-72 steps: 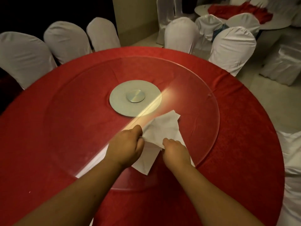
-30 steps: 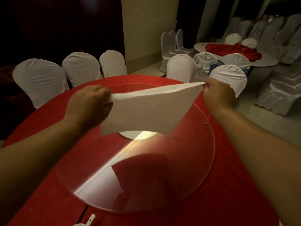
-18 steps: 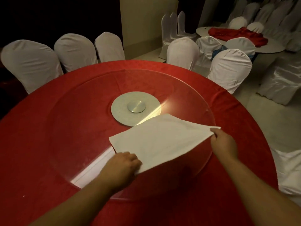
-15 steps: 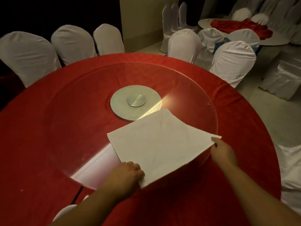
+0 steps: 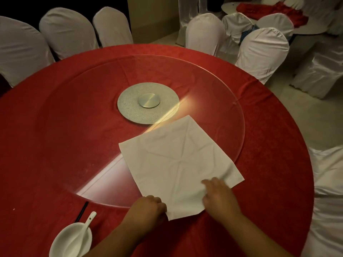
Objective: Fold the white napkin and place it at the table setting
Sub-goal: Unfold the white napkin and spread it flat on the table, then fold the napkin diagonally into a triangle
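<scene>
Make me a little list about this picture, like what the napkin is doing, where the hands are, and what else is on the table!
napkin: white napkin spread open and flat, creased, mostly on the glass turntable, near corner hanging over onto the red tablecloth
left hand: left hand at the napkin's near corner
right hand: right hand resting on the napkin's near part, blurred
place setting: white bowl with a white spoon in it, dark chopsticks beside
around table: white-covered chairs

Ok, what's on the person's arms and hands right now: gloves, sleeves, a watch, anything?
Nothing visible. The left hand and right hand are bare, with no gloves or rings showing. Both forearms are uncovered as far as the frame shows: no sleeves, watch or bands.
</scene>
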`<action>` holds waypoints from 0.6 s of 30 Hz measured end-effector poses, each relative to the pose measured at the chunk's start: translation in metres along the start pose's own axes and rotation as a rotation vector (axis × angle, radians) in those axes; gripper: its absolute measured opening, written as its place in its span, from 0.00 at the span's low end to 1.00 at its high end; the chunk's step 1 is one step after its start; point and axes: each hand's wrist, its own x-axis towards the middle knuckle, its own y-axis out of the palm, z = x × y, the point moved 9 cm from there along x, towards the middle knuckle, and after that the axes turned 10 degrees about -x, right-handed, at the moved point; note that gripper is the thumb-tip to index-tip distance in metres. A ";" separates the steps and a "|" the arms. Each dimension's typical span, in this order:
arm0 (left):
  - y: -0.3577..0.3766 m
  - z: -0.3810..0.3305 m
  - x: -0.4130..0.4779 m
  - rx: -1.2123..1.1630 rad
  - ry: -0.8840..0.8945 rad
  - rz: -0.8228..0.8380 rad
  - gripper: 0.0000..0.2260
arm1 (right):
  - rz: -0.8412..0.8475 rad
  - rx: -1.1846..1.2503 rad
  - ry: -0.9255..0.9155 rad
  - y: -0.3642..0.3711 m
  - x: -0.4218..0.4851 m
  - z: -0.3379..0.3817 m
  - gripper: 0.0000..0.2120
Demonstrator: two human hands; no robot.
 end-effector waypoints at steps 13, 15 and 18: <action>0.020 0.008 0.004 -0.052 0.032 0.018 0.17 | 0.085 0.137 -0.160 0.028 -0.040 0.124 0.12; 0.020 0.012 0.002 -0.073 0.063 0.007 0.21 | 0.115 0.125 -0.175 0.031 -0.040 0.125 0.12; 0.020 0.020 0.004 -0.088 0.069 -0.027 0.24 | 0.134 0.186 -0.163 0.034 -0.032 0.119 0.12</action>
